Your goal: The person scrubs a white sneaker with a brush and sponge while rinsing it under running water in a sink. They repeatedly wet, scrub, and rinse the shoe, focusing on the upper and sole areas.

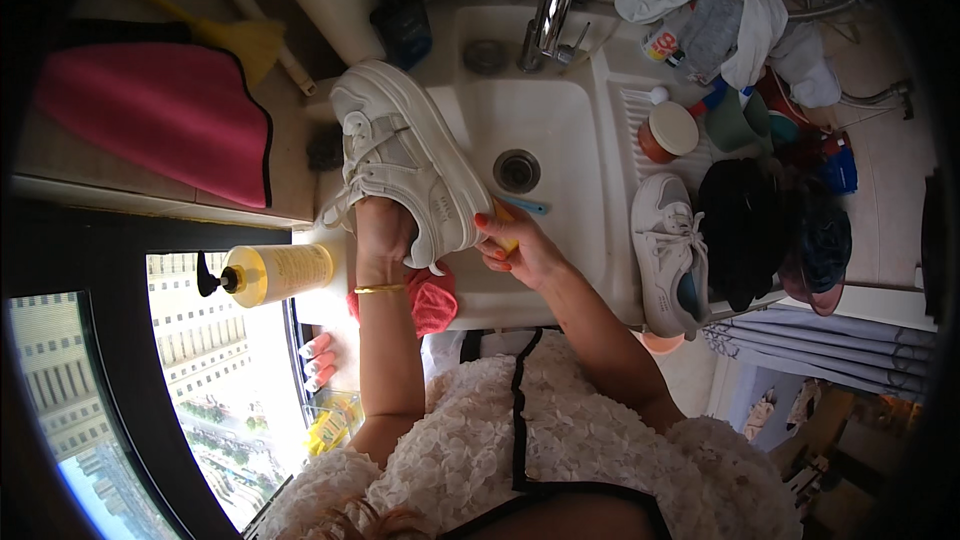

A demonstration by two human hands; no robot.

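My left hand [384, 229] is pushed into the opening of a white lace-up sneaker [442, 165] and holds it up over the sink's left side. The sneaker's toe points toward the back, and its sole faces right. In my right hand [525, 249] is a yellow object [510, 229], pressed near the heel end of the sole. Fingers and sole hide most of it, so its kind is unclear. Below the shoe lies the white sink basin [555, 112] with a metal drain [517, 170]. A blue handle-like strip [525, 204] rests near the drain.
A matching sneaker [669, 255] stands on the right ledge, beside a dark cloth item [739, 232] and a lidded jar [666, 133]. The chrome faucet [551, 11] rises at the back. Left are a yellow pump bottle [281, 274], a red cloth [433, 301] and a window [202, 360].
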